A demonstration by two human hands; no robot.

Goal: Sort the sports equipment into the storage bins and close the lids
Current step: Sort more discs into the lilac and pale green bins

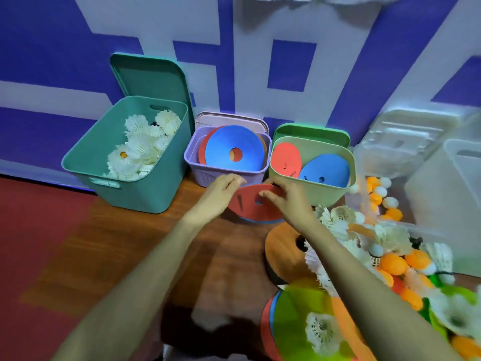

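Observation:
Both my hands hold a small stack of flat disc markers, a red disc point(251, 208) on top with a blue one under it, just in front of the purple bin point(194, 166). My left hand point(221, 194) grips its left edge; my right hand point(289, 200) pinches its right side near the centre hole. The purple bin holds a blue disc point(234, 148) over red ones. A light green bin point(335, 191) to the right holds a red and a blue disc. The teal bin point(145, 191) at left holds white shuttlecocks point(138, 149).
All three bin lids stand open against the blue-and-white wall. A pile of shuttlecocks, orange and white balls point(393, 264), and orange point(283, 252) and green discs point(302, 316) lies at right. A clear plastic bin point(442, 194) stands at far right. The floor is wood and red mat.

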